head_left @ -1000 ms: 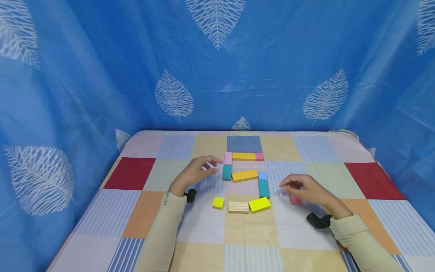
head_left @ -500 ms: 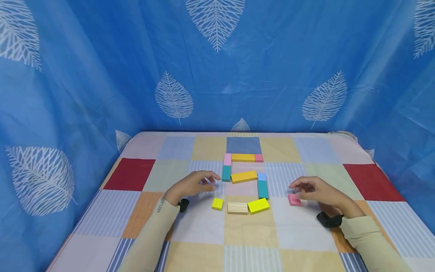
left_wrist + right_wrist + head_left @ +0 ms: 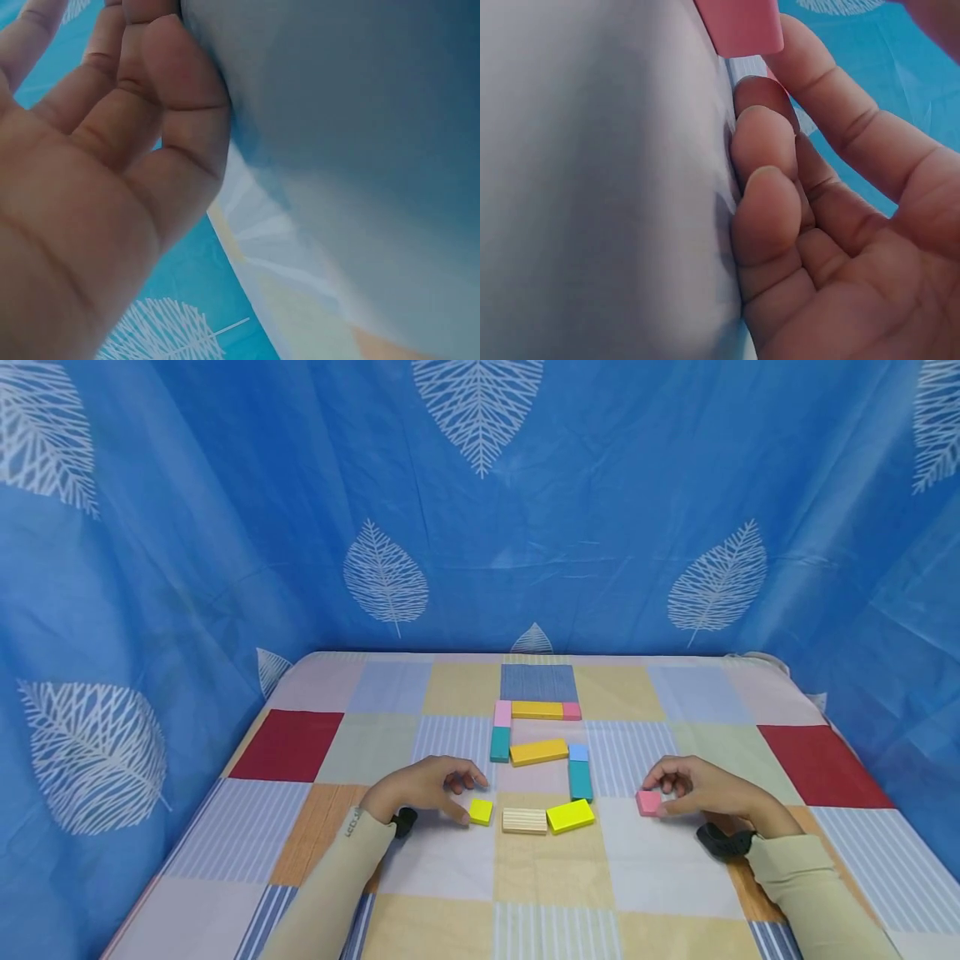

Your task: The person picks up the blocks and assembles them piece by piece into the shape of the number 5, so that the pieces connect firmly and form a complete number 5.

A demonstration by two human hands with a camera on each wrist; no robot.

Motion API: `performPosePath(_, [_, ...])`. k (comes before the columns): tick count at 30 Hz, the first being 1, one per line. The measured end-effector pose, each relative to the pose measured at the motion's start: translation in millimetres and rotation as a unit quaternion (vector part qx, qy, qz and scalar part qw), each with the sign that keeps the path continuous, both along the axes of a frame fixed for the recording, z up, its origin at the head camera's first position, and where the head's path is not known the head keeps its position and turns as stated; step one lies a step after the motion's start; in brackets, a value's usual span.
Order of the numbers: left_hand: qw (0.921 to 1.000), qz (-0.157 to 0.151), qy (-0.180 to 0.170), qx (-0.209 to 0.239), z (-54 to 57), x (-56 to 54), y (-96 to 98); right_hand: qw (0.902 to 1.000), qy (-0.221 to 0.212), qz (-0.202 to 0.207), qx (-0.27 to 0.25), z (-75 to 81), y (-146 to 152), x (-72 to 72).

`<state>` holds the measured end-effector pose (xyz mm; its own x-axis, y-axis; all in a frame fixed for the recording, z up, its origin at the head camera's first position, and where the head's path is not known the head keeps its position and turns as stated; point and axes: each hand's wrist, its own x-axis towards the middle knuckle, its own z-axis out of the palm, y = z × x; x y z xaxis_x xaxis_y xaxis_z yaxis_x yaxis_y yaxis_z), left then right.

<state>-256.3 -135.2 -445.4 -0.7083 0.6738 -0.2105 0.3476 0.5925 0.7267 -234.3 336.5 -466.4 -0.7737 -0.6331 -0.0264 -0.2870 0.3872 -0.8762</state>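
Observation:
A small yellow block [image 3: 481, 812] lies flat on the patchwork cloth. My left hand [image 3: 426, 789] is just left of it, the thumb tip at its left side and the bent index finger above its far edge with a gap. No block shows in the left wrist view, only the hand [image 3: 112, 165] low beside the cloth. On the right, my right hand [image 3: 701, 789] pinches a small pink block [image 3: 648, 803] between thumb and index finger. The pink block [image 3: 746, 26] shows at the top of the right wrist view, a fingertip against its edge; the other fingers curl beside the cloth.
Between the hands, several blocks form an angular figure: a light pink block [image 3: 502, 713], orange bars [image 3: 537, 710], teal blocks [image 3: 500, 744], a blue block [image 3: 578, 752], a yellow block [image 3: 571, 816] and a striped wooden block [image 3: 524, 821]. A blue curtain [image 3: 600, 485] hangs behind the table.
My left hand has come down and toward me, to the yellow block. My right hand has shifted right and closed its thumb and index finger on the pink block. The blocks stay put.

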Motion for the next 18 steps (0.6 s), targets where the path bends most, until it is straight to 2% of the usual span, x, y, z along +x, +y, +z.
performPosePath(7, [0.9992,0.023,0.010,-0.031,3.0,4.1,2.7,0.9994,-0.004,-0.019,0.030,0.2,-0.5,0.9])
performPosePath(18, [0.9979,0.047,0.012,-0.042,2.8,6.6,5.8,0.9997,0.008,-0.014,0.017,-0.2,-0.4,3.3])
